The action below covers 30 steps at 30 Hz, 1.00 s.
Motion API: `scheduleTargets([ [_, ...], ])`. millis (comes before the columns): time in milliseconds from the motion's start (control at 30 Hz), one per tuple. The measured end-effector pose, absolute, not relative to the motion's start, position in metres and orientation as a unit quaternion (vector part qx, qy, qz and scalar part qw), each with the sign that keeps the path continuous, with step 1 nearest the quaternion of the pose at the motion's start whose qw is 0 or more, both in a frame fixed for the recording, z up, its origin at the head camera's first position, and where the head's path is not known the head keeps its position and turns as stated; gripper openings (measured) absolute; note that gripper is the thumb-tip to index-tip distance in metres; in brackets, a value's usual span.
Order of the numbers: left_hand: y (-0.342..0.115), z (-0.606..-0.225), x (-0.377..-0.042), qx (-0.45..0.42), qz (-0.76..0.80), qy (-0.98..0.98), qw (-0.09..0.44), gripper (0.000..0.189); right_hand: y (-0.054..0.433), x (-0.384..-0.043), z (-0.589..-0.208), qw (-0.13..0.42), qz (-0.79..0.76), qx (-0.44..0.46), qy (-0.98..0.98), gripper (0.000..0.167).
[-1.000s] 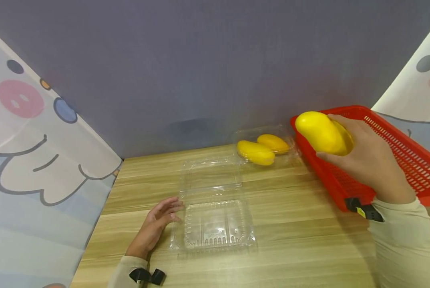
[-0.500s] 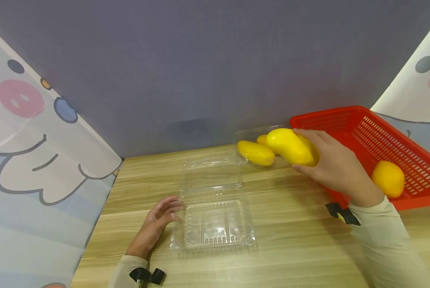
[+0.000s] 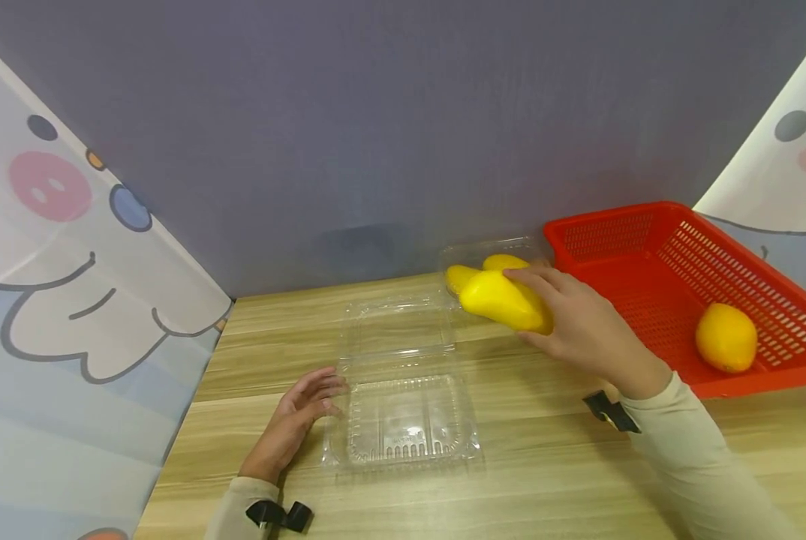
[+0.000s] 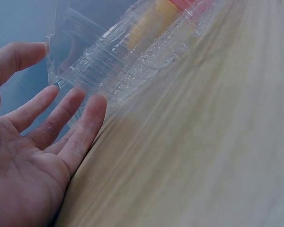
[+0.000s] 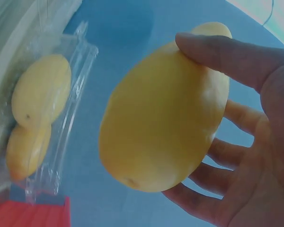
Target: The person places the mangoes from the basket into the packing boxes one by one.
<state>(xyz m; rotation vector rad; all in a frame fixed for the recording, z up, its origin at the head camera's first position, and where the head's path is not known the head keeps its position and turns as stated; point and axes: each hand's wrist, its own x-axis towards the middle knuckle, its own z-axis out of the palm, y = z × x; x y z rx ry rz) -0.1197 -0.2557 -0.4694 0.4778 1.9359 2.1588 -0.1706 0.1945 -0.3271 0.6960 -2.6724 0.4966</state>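
In my right hand [image 3: 581,322] I hold a yellow mango [image 3: 500,301], gripped between thumb and fingers. The right wrist view shows the thumb across one side of this mango [image 5: 161,118] and the fingers behind it. In the head view it overlaps a clear box [image 3: 491,245] with two more mangoes [image 5: 41,90] inside. My left hand [image 3: 295,416] lies at the left edge of an opened clear clamshell box [image 3: 403,412], its fingers loosely bent. In the left wrist view the fingertips [image 4: 97,101] are right at the plastic rim.
A red slotted basket [image 3: 622,281] stands at the right, holding one orange-yellow mango [image 3: 726,337]. The wood-grain table [image 3: 538,450] meets a grey wall [image 3: 376,150] at the back. Cartoon-printed panels [image 3: 31,337] flank both sides.
My right hand has carried the mango left and down from above the red basket toward the filled box. The mango in the basket has come into view. My left hand stays put.
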Motion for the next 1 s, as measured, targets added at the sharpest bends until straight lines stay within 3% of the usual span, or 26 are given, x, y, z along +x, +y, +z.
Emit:
scheduleTargets([
  [533, -0.256, -0.47, -0.119, 0.141, 0.727, 0.665, 0.102, 0.055, 0.169, -0.165, -0.342, 0.175, 0.159, 0.303, -0.923, 0.083],
  [1000, -0.253, -0.47, -0.118, 0.135, 0.726, 0.667, 0.094, 0.056, 0.141, -0.155, -0.356, 0.161, 0.127, 0.408, -0.89, 0.087],
])
